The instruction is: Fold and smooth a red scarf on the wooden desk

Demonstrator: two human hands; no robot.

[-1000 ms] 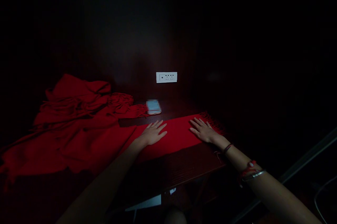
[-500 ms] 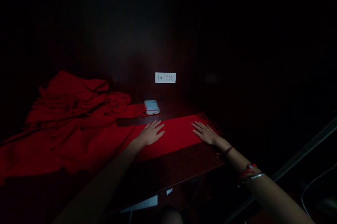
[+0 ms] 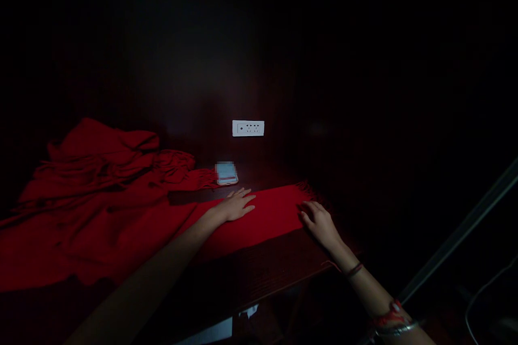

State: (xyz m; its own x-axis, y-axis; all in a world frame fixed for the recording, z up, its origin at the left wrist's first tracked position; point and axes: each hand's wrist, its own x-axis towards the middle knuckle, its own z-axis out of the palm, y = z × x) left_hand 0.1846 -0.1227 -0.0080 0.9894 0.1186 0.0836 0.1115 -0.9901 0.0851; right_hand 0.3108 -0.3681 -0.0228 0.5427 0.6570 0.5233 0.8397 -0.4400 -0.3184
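A red fringed scarf [image 3: 275, 210] stretches across the dark wooden surface, flat toward its right end and bunched in loose folds on the left. My left hand [image 3: 237, 205] lies palm down on the flat stretch, its fingers spread. Near the scarf's fringed right end is my right hand [image 3: 319, 221], fingers bent and thumb apart from them. Nothing shows in its grasp. Behind my left hand a phone [image 3: 226, 174], its screen lit and pixelated, sits beside another fringe of red cloth.
A white socket panel [image 3: 248, 128] is set in the dark back wall. The wooden surface [image 3: 267, 258] ends at a front edge, with a pale sheet [image 3: 212, 331] below it. A cable [image 3: 471, 302] hangs at the lower right. Much of the surroundings is too dark to make out.
My right hand has lifted from lying flat with fingers spread to a more bent shape at the scarf's edge. The left hand stays on the scarf. The view has shifted slightly.
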